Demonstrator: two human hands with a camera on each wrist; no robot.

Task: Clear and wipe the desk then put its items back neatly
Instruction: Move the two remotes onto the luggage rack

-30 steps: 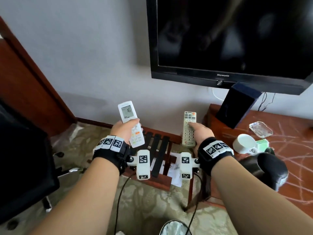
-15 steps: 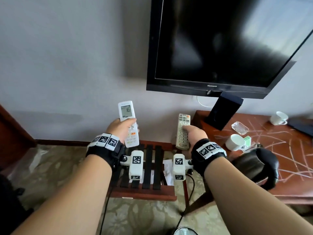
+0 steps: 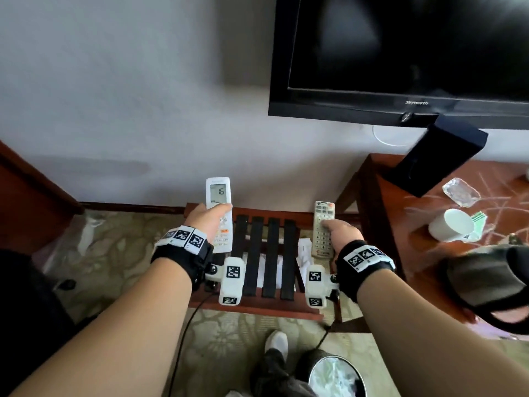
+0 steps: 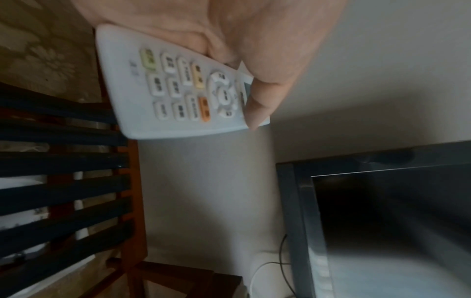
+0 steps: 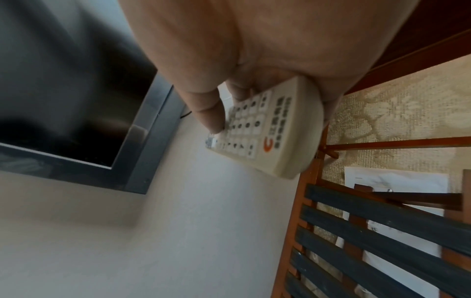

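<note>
My left hand (image 3: 207,222) grips a white air-conditioner remote (image 3: 219,207) whose small screen reads 16; its thumb lies across the buttons (image 4: 257,104). A beige TV remote (image 3: 323,229) is held in my right hand (image 3: 342,233), thumb on its keypad (image 5: 206,115). Both remotes hang in the air above a low wooden rack with black straps (image 3: 264,262), left of the reddish wooden desk (image 3: 406,224). On the desk stand a white cup (image 3: 450,229), a glass ashtray (image 3: 461,191) and a dark box (image 3: 438,156).
A black TV (image 3: 400,53) hangs on the wall above the desk. A dark kettle (image 3: 486,285) sits at the desk's near edge. White papers (image 3: 305,246) lie under the rack. A lined bin (image 3: 333,376) and my shoe (image 3: 276,342) are on the patterned carpet.
My view swung right and tilted down, bringing the rack, bin and shoe into sight. Both hands keep their remotes and have sunk lower towards the rack.
</note>
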